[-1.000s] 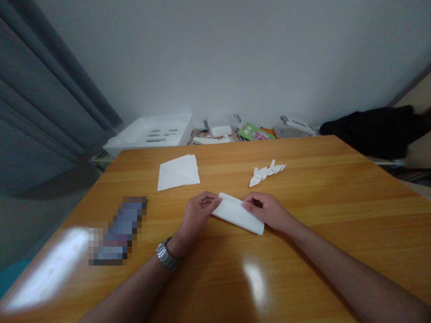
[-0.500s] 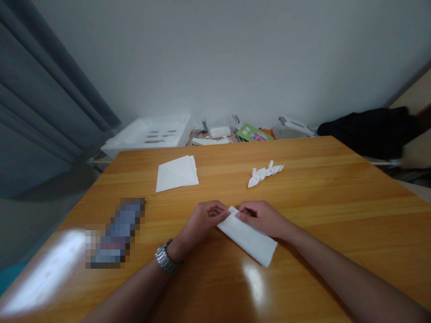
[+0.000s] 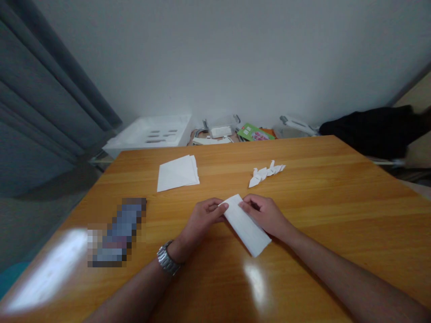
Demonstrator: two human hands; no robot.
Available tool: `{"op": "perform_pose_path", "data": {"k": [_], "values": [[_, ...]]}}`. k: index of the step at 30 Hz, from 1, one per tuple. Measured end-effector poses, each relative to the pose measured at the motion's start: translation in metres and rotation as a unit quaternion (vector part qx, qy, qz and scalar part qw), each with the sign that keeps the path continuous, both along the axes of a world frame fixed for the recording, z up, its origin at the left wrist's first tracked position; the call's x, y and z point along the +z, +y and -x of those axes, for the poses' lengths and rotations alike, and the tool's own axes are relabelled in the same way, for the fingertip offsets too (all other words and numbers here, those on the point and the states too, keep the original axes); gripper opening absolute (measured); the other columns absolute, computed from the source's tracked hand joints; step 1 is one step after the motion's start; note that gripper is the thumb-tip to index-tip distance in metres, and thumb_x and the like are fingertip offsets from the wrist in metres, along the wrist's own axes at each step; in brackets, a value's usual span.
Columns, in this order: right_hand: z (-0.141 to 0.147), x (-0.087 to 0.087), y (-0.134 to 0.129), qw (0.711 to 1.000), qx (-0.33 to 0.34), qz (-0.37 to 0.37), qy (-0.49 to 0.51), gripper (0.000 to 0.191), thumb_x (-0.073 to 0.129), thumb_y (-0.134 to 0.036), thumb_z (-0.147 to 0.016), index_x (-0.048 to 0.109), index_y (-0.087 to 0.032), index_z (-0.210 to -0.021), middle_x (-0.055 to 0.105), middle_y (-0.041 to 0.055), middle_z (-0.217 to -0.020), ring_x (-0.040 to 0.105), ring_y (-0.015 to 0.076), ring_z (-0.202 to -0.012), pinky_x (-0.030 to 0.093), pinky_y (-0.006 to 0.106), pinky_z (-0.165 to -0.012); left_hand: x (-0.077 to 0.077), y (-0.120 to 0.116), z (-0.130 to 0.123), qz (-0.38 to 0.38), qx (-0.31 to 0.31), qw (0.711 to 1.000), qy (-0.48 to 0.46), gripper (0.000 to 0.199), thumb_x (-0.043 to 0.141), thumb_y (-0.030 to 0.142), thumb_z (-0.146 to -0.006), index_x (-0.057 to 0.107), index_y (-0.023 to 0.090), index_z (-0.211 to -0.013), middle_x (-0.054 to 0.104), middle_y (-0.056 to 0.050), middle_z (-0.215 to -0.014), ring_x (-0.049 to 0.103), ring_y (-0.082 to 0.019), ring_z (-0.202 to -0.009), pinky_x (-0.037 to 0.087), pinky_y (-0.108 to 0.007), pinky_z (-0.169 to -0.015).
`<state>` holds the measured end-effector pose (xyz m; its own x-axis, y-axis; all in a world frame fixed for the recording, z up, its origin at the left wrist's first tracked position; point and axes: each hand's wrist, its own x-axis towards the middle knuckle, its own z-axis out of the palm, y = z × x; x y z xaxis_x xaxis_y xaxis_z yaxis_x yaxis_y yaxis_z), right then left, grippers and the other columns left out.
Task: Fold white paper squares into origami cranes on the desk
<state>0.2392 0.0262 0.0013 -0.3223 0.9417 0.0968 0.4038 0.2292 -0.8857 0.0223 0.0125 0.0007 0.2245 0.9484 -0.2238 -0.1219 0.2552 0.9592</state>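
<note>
Over a glossy orange-brown wooden counter (image 3: pixel 336 211), uneven thumb pressure could skew or crumple the folded rectangle of white paper (image 3: pixel 247 231). Its far end lies between both grips: the left hand (image 3: pixel 204 216) pinches one corner, the right hand (image 3: pixel 269 215) the opposite edge, its near end ungripped.
</note>
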Motion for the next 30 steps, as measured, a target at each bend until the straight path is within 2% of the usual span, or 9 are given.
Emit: {"op": "perform_pose_path", "data": {"k": [7, 13, 15, 20, 24, 28, 30], "values": [[-0.0017, 0.0006, -0.0008, 0.999, -0.004, 0.011, 0.03, 0.03, 0.055, -0.042, -0.097, 0.064, -0.019, -0.079, 0.059, -0.0017, -0.069, 0.05, 0.0135, -0.063, 0.037, 0.025, -0.058, -0.001, 0.0011, -0.0017, 0.014, 0.046, 0.999, 0.005, 0.041, 0.086, 0.047, -0.07, 0.075, 0.012, -0.089, 0.079, -0.008, -0.088, 0.074, -0.02, -0.08, 0.062, -0.029, -0.077], [-0.0009, 0.002, -0.0015, 0.999, -0.012, 0.012, 0.04, 0.03, 0.057, -0.043, -0.096, 0.065, -0.019, -0.081, 0.061, -0.0011, -0.07, 0.052, 0.0137, -0.063, 0.037, 0.025, -0.057, -0.0017, 0.004, -0.0001, -0.003, 0.054, 0.998, 0.017, 0.042, 0.086, 0.048, -0.071, 0.077, 0.011, -0.088, 0.079, -0.009, -0.088, 0.075, -0.022, -0.08, 0.064, -0.03, -0.076], [-0.0013, 0.0021, -0.0013, 0.999, -0.012, 0.011, 0.039, 0.029, 0.057, -0.043, -0.096, 0.066, -0.018, -0.082, 0.061, -0.0008, -0.071, 0.052, 0.0139, -0.064, 0.038, 0.025, -0.058, -0.0014, 0.0039, 0.0007, -0.019, 0.041, 0.999, 0.018, 0.043, 0.083, 0.05, -0.075, 0.077, 0.011, -0.094, 0.079, -0.009, -0.092, 0.075, -0.022, -0.084, 0.064, -0.031, -0.079], [-0.0025, 0.0034, -0.0005, 0.999, -0.016, -0.004, 0.037, 0.03, 0.056, -0.044, -0.097, 0.067, -0.018, -0.085, 0.064, 0.0007, -0.074, 0.054, 0.0153, -0.068, 0.04, 0.026, -0.061, 0.0032, 0.0001, 0.0006, -0.067, 0.018, 0.998, 0.007, 0.054, 0.073, 0.051, -0.086, 0.069, 0.012, -0.123, 0.076, -0.011, -0.113, 0.073, -0.025, -0.102, 0.061, -0.037, -0.092], [-0.0027, 0.0041, 0.0006, 0.999, -0.019, -0.011, 0.03, 0.031, 0.056, -0.046, -0.096, 0.067, -0.019, -0.084, 0.063, 0.0001, -0.072, 0.053, 0.0151, -0.066, 0.04, 0.026, -0.06, 0.0052, -0.0014, -0.0004, -0.097, 0.027, 0.994, 0.033, 0.06, 0.068, 0.054, -0.089, 0.064, 0.012, -0.13, 0.076, -0.011, -0.111, 0.074, -0.026, -0.099, 0.061, -0.039, -0.092], [-0.0031, 0.0019, 0.0021, 0.999, -0.026, -0.013, 0.039, 0.032, 0.056, -0.046, -0.097, 0.066, -0.019, -0.083, 0.063, -0.0003, -0.072, 0.053, 0.0147, -0.065, 0.04, 0.025, -0.06, 0.0031, 0.0013, 0.0004, -0.076, 0.027, 0.997, -0.001, 0.071, 0.065, 0.058, -0.089, 0.052, 0.011, -0.141, 0.077, -0.013, -0.104, 0.076, -0.025, -0.094, 0.061, -0.04, -0.09], [-0.0034, -0.0001, 0.0027, 0.998, -0.036, -0.01, 0.048, 0.031, 0.056, -0.046, -0.097, 0.065, -0.019, -0.084, 0.063, -0.0001, -0.073, 0.054, 0.0145, -0.066, 0.04, 0.025, -0.06, 0.0016, 0.0023, 0.0007, -0.067, 0.036, 0.997, -0.017, 0.069, 0.064, 0.059, -0.089, 0.053, 0.012, -0.138, 0.077, -0.013, -0.102, 0.076, -0.024, -0.093, 0.061, -0.039, -0.089]]}}
